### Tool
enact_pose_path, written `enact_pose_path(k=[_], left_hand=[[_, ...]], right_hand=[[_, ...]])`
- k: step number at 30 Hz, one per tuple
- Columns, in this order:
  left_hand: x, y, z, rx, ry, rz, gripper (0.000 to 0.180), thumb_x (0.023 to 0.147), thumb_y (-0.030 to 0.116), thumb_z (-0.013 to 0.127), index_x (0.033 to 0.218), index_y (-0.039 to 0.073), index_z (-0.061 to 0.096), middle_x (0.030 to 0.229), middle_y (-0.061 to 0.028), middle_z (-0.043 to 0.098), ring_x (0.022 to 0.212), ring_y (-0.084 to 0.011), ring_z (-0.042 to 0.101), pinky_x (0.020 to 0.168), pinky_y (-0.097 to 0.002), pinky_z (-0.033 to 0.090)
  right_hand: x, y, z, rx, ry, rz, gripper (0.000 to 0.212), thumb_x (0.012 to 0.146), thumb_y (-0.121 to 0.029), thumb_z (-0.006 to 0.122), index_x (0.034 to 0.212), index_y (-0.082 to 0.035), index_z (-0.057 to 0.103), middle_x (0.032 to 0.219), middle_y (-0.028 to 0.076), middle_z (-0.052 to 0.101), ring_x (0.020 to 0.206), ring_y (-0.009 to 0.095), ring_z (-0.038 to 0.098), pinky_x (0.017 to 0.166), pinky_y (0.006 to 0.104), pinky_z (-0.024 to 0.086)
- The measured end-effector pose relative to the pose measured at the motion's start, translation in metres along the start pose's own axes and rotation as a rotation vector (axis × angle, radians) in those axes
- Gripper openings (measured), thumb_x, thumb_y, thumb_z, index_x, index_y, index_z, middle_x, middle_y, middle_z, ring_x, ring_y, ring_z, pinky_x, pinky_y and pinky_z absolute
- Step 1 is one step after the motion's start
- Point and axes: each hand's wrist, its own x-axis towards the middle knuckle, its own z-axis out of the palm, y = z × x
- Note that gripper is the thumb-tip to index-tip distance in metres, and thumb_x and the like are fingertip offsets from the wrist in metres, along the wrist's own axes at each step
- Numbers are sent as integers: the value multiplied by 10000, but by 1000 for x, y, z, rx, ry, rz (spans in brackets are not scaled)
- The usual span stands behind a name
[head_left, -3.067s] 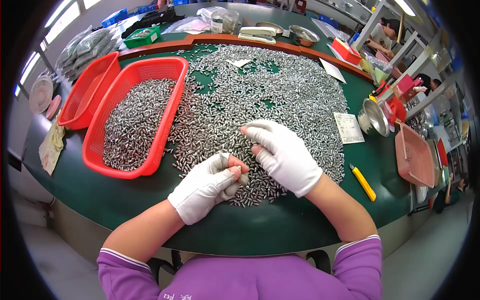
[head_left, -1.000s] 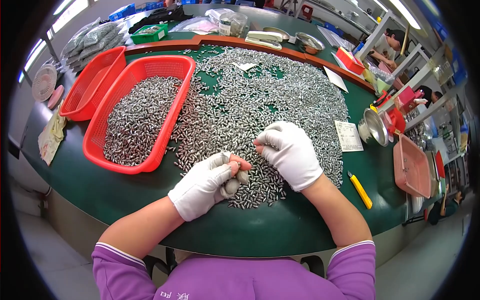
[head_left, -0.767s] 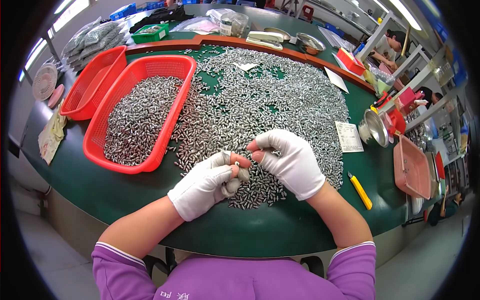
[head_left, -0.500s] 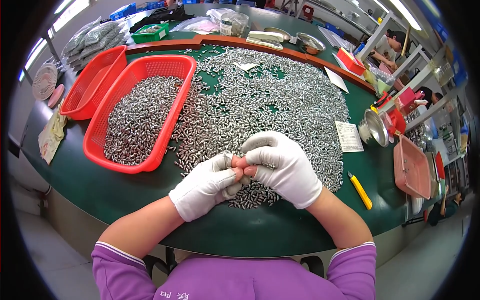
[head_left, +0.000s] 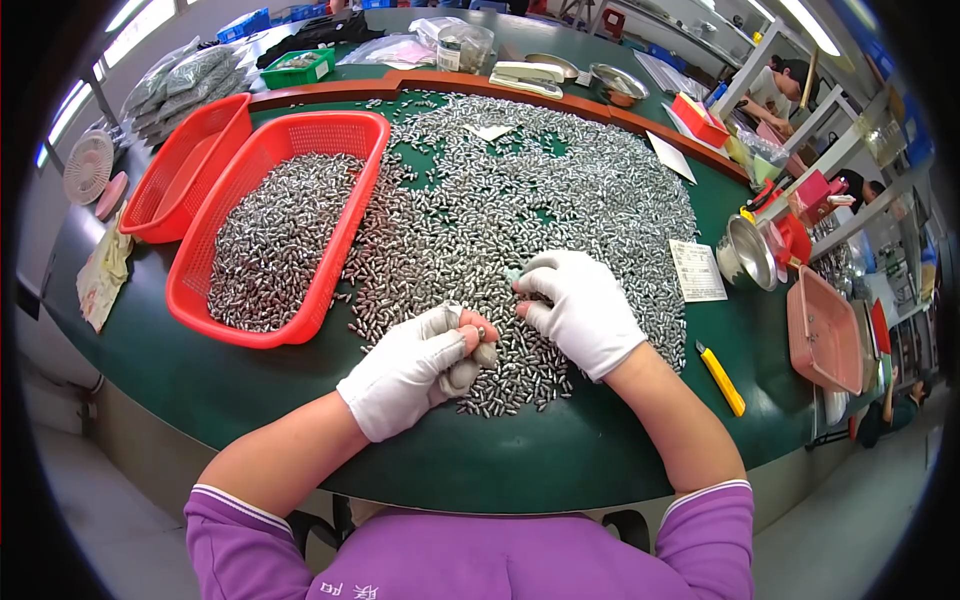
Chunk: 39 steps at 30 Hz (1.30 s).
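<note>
A wide spread of small shiny silver metal pieces [head_left: 450, 230] lies on the green table before me. My left hand [head_left: 405, 370], in a white glove with bare fingertips, is closed. One small metal piece [head_left: 481, 333] shows between its thumb and forefinger. To its right, my right hand [head_left: 585, 312], gloved the same way, hovers low over the pieces or touches them. Its thumb and forefinger are bent toward the pile with a gap between them, and I see nothing held there.
On the left stands a red basket [head_left: 178, 285] full of similar pieces, beside another red basket [head_left: 150, 222]. A yellow utility knife [head_left: 720, 380], a printed slip [head_left: 697, 271], a metal bowl [head_left: 750, 250] and a pink tray [head_left: 822, 340] are at right. A wooden rail [head_left: 420, 78] borders the far side.
My right hand has parted from the left and moved right, its fingers now down at the pile. My left hand stays in place, the metal piece now visible in its fingertips.
</note>
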Motion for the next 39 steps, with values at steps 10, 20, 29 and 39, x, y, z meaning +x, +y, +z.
enact_pose_path(k=[10,20,29,39], left_hand=[[0,0,-6,-70,-74,3,132,955,166,590,1060,91,565,915,7,614,709,-41,523,669,-187,440],[-1,-2,-1,-111,-100,12,219,923,165,642,1089,78,527,953,4,603,776,-56,522,718,-197,429],[-1,0,-4,-16,-68,-14,150,959,201,604,1061,103,555,931,14,611,713,-35,506,673,-181,428],[-2,0,-2,51,-22,9,132,971,216,583,1055,115,574,926,38,613,697,-15,499,664,-174,432]], right_hand=[[5,-18,-12,126,127,-16,95,737,-128,724,791,-78,663,871,79,650,850,278,622,770,384,498],[12,-39,-27,170,180,-421,215,608,-89,768,746,-47,609,810,101,623,725,295,630,601,386,509],[3,-27,-22,117,103,-61,319,744,-174,749,1033,-54,685,1009,99,661,958,289,626,845,381,500],[0,-8,-5,-84,-52,41,107,738,-151,714,813,-88,673,855,52,652,832,273,626,756,383,504]])
